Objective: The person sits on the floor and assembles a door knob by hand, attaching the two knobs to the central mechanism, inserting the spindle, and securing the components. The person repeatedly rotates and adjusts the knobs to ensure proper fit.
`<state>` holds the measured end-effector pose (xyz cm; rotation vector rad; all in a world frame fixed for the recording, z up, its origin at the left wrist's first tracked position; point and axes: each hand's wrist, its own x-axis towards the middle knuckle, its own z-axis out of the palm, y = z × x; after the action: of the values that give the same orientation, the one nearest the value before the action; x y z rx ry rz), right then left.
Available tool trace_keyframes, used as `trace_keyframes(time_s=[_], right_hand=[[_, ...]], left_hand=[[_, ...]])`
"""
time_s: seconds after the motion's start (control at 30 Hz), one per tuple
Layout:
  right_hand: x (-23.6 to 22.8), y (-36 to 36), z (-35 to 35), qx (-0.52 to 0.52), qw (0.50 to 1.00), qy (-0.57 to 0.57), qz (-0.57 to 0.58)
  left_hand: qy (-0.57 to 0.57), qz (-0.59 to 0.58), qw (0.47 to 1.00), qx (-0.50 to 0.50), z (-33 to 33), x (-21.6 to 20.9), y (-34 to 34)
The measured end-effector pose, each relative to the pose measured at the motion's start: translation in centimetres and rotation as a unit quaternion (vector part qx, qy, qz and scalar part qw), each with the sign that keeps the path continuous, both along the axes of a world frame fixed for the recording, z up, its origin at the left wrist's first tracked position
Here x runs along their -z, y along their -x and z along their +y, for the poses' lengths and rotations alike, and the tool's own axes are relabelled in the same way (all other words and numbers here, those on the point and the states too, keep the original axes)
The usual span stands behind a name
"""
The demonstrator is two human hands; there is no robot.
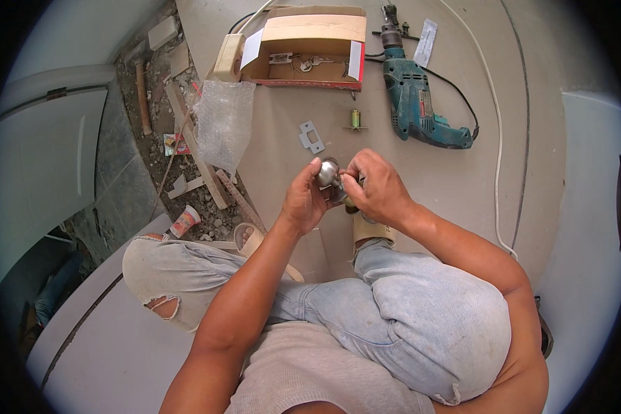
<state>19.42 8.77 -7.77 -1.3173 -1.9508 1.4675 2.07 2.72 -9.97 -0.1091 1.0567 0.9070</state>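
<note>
A shiny silver door knob [327, 172] is in my left hand [306, 196], whose thumb and fingers close around it. My right hand [377, 185] is pinched right beside the knob; what sits between its fingertips is hidden. Below the right fingers a brassy part [350, 205] shows only in part. On the floor just beyond the hands lies a grey metal strike plate [312, 137] with a cut-out. To its right is a small yellowish metal latch piece [355, 119].
An open cardboard box [309, 76] holds keys and small metal parts. A teal power drill [421, 103] lies right of it, with a white cable [493, 90] beyond. Bubble wrap [224, 121] and a socket block [228, 58] are at left, near rubble, wood strips and a paper cup [185, 221].
</note>
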Motion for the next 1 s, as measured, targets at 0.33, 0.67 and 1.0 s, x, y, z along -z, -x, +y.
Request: trace_keyframes(time_s=[0.33, 0.67, 1.0], right_hand=[[-0.5, 0.0, 0.1, -0.037, 0.998, -0.032, -0.028], [-0.2, -0.5, -0.2, -0.039, 0.999, -0.021, 0.008], [-0.1, -0.2, -0.1, -0.076, 0.997, -0.013, 0.029]], left_hand=[[-0.028, 0.054, 0.996, 0.070, -0.2, 0.2, 0.4], [-0.193, 0.300, 0.862, 0.361, 1.6, -1.6, 3.1], [-0.183, 0.329, 0.829, 0.413, 2.2, -2.9, 3.2]])
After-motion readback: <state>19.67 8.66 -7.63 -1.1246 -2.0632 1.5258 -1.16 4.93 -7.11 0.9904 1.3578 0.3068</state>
